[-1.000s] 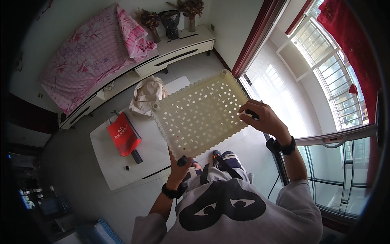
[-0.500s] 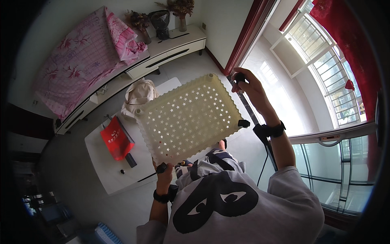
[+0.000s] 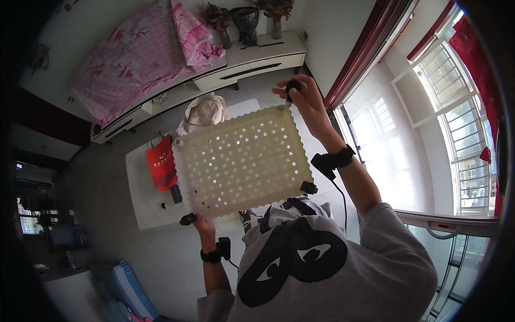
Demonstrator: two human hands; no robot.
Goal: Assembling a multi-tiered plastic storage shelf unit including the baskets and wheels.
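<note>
A beige plastic shelf panel (image 3: 244, 166) with star-shaped holes and a wavy rim is held up in front of me. My left hand (image 3: 204, 224) closes on its near left corner, beside a small black piece (image 3: 188, 219) there. Another black piece (image 3: 309, 187), which looks like a caster, sits at the near right corner. My right hand (image 3: 308, 102) pinches a black caster (image 3: 293, 87) just above the far right corner, where a round socket (image 3: 280, 109) shows. A like socket (image 3: 179, 143) is at the far left corner.
Beneath the panel lies a white table (image 3: 142, 206) with a red bag (image 3: 161, 163) and a cream bag (image 3: 204, 111). A long low cabinet (image 3: 252, 64) carries a pink cloth (image 3: 139, 59) and vases (image 3: 276, 27). Glass railing and a window stand on the right.
My right hand has moved left with the black caster, closer to the panel's far right corner. The panel has turned slightly clockwise, and my left hand still grips its near left corner.
</note>
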